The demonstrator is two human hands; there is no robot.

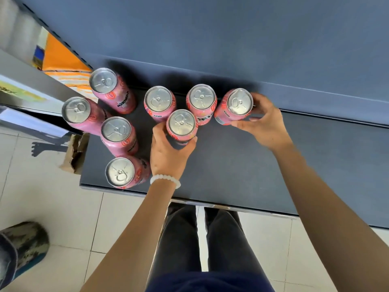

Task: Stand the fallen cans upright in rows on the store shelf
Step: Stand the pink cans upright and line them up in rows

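Cans, eight of them, pink with silver pull-tab lids, all upright on the dark matte shelf [242, 165], seen from above. Left group of four: far-left can [76, 111], back-left can [103, 81] with a Mirinda label down its side, mid-left can [116, 130], front-left can [120, 172] by the shelf's front edge. Then two back cans [159, 100] and [202, 97] stand side by side near the rear step. Left hand [168, 157], white bead bracelet [165, 180] on the wrist, grips the centre can [182, 123] with thumb and fingers curled round its body. Right hand [263, 123] holds the rightmost can [240, 102], fingers wrapped round its side, can slightly tilted. Glossy pale floor tiles [52, 207] below, torn cardboard [76, 152] beside the shelf's left edge.
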